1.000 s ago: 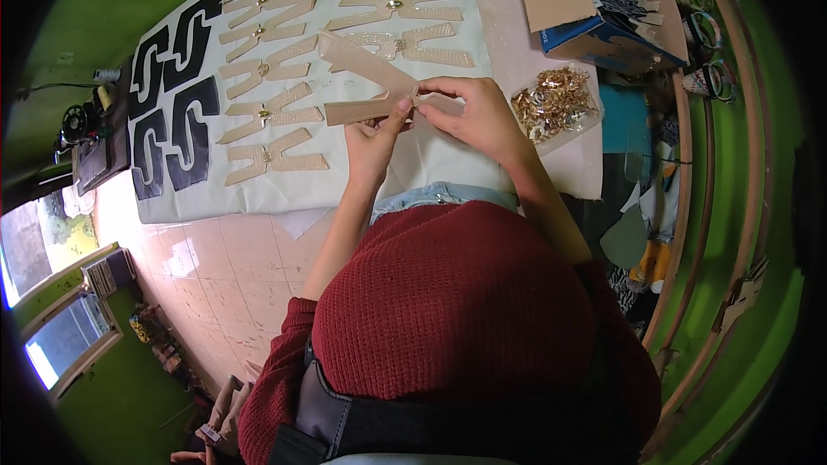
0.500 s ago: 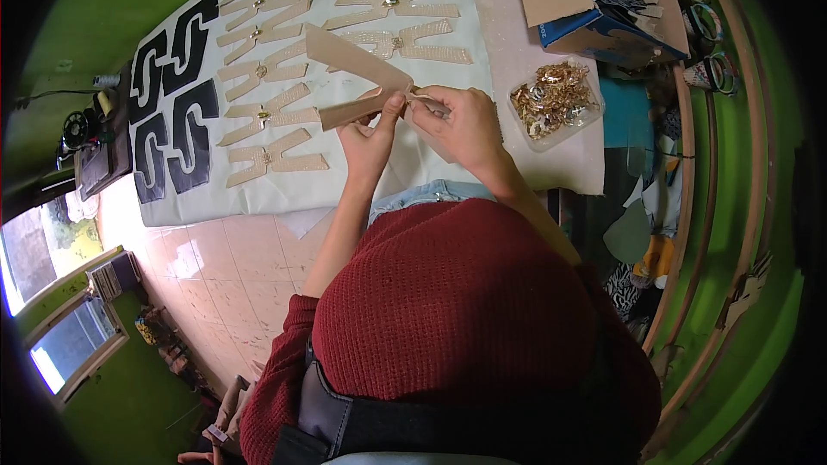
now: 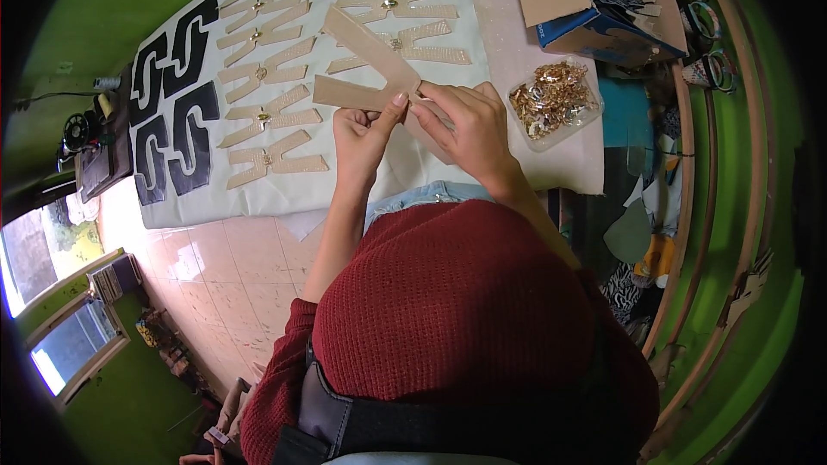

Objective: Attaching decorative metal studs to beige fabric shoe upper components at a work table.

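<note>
A beige leather strap piece [image 3: 366, 45] with splayed arms is held up over the table, its plain side facing me. My left hand [image 3: 365, 138] is closed on its middle, thumb pressed on the near edge. Across from it, my right hand [image 3: 469, 125] pinches the same piece at its narrow centre, fingers bent. Part of the strap piece shows below the right fingers. Whether a small fitting sits between the fingertips is hidden. Flat on the table lie several matching beige straps [image 3: 274, 157] with shiny metal ornaments at their middles.
Right of my right hand stands a clear tub of gold-coloured ornaments [image 3: 556, 102]. Behind it is an open cardboard box [image 3: 616, 30] of dark strips. Black S-shaped pieces [image 3: 191, 133] lie at the left of the white-covered table [image 3: 327, 194], beside a dark machine [image 3: 95, 142].
The strap piece has turned so its plain side shows more flatly and its arms spread wider. My left hand has tilted upright, its fingers curled in more. The right hand has shifted slightly.
</note>
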A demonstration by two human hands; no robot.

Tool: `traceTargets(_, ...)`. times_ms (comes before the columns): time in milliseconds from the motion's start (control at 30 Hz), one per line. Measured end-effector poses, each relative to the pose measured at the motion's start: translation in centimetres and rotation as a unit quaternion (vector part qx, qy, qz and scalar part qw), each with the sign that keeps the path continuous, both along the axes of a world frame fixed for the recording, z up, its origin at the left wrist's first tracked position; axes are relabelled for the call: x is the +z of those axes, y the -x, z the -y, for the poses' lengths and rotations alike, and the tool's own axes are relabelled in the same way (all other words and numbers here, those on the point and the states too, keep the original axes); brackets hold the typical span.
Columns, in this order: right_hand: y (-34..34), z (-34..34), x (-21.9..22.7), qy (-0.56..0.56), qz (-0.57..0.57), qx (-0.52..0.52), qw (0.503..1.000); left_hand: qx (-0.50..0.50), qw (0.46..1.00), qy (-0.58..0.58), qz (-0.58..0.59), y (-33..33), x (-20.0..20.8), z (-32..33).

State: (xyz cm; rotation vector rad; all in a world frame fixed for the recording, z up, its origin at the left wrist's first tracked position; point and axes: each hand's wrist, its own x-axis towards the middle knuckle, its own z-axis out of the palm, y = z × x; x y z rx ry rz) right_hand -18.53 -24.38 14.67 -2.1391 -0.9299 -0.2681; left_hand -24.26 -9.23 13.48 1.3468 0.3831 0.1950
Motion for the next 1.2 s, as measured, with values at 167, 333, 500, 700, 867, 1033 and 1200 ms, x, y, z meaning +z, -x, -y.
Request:
traceTargets(167, 0.0, -0.4, 1.1, -0.050, 0.057, -0.025, 0.997, 0.040, 0.998, 0.008, 0.044, 0.2, 2.3, 0.9)
traceTargets(333, 0.1, -0.4, 1.3, -0.174, -0.022, -0.014, 0.984, 0.053, 0.996, -0.010, 0.069, 0.8, 3.1, 1.3)
traceTargets(500, 0.3, -0.5, 2.1, -0.253, -0.172, 0.005, 0.952, 0.054, 0.994, -0.040, 0.091, 1.1, 3.2, 1.7)
traceTargets(700, -0.2, -0.3, 2.0, -0.256, -0.219, 0.035, 0.941, 0.050, 0.995, -0.021, 0.085, 1.0, 3.1, 1.3)
traceTargets(867, -0.9, 0.0, 1.6, -0.153, 0.002, 0.029, 0.988, 0.039, 0.997, -0.001, 0.071, 0.3, 3.2, 1.2)
traceTargets(1033, -0.6, 0.0, 2.5, -0.095, 0.117, 0.005, 0.989, 0.048, 0.994, 0.052, 0.082, 0.3, 3.4, 1.5)
traceTargets(1200, -0.3, -0.2, 2.6, -0.110, 0.176, -0.022, 0.978, 0.033, 0.993, 0.051, 0.104, 0.8, 3.6, 2.2)
